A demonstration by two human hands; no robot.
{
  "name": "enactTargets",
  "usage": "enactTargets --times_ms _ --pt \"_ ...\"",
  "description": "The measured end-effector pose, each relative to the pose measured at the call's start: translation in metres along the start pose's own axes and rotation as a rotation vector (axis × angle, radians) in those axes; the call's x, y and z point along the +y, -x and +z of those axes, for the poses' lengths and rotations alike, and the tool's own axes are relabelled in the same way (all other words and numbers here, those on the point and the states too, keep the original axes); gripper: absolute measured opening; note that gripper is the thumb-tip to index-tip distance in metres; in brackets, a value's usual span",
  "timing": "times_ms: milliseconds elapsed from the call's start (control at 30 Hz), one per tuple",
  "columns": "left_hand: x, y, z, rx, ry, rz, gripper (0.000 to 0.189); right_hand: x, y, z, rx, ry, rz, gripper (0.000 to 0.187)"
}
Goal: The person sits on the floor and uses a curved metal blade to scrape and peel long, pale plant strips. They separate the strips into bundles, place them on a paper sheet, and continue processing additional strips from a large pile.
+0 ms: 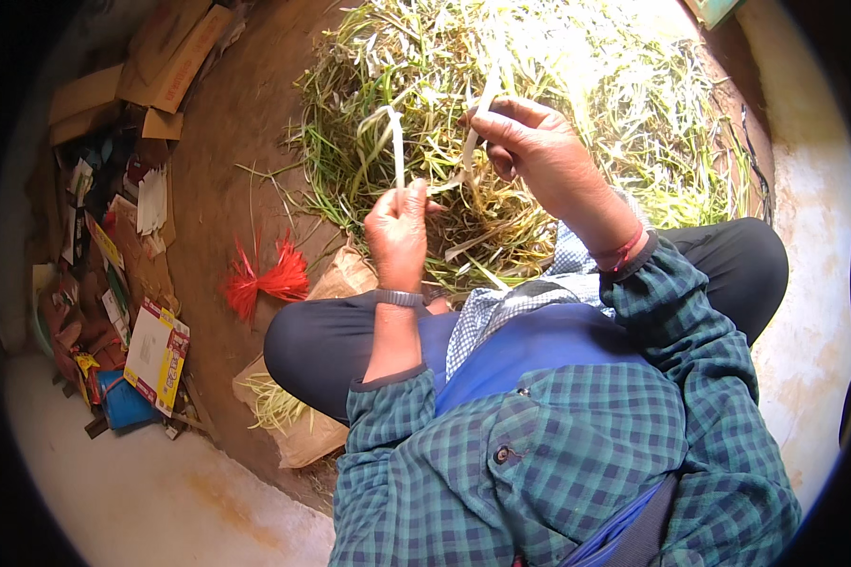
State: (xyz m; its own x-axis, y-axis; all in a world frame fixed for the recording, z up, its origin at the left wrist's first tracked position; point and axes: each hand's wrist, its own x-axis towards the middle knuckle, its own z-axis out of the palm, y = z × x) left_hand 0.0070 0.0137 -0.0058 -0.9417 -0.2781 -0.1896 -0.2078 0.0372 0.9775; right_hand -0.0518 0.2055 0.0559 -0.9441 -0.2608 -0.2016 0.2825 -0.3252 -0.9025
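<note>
My left hand (400, 221) grips a pale plant stalk (398, 145) between thumb and fingers; its upper part stands upright above the hand, with green leaf ends bent to the left. Higher and to the right, my right hand (535, 145) pinches another pale stalk (471, 145) between thumb and index finger. Behind both hands spreads a large heap of green and yellowed leafy plants (354, 64), overexposed at its upper right. Pale peeled-looking stalks (275, 400) lie on a tan sack (305, 443) beside my left knee.
A bundle of red plastic strands (266, 278) lies on the brown floor (220, 177) at the left. Beyond it are open cardboard boxes (174, 60), a printed carton (157, 354), a blue container (122, 400) and mixed litter. A pale wall (808, 177) runs along the right.
</note>
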Motion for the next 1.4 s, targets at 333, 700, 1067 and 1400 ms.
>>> enactTargets --times_ms 333,700,1067,1400 --pt "0.051 0.015 0.007 -0.172 0.429 -0.080 0.033 0.014 0.001 0.007 -0.110 0.112 -0.028 0.017" --pt "0.040 -0.004 0.001 -0.127 0.529 -0.154 0.009 0.047 -0.001 0.004 -0.341 0.753 -0.196 0.028" --pt "0.049 -0.006 -0.022 0.072 0.566 -0.016 0.009 0.083 0.025 -0.108 -0.308 1.372 0.206 0.021" --pt "0.064 0.005 -0.023 -0.028 0.452 0.011 0.012 0.035 0.012 -0.046 -0.280 0.768 -0.139 0.038"
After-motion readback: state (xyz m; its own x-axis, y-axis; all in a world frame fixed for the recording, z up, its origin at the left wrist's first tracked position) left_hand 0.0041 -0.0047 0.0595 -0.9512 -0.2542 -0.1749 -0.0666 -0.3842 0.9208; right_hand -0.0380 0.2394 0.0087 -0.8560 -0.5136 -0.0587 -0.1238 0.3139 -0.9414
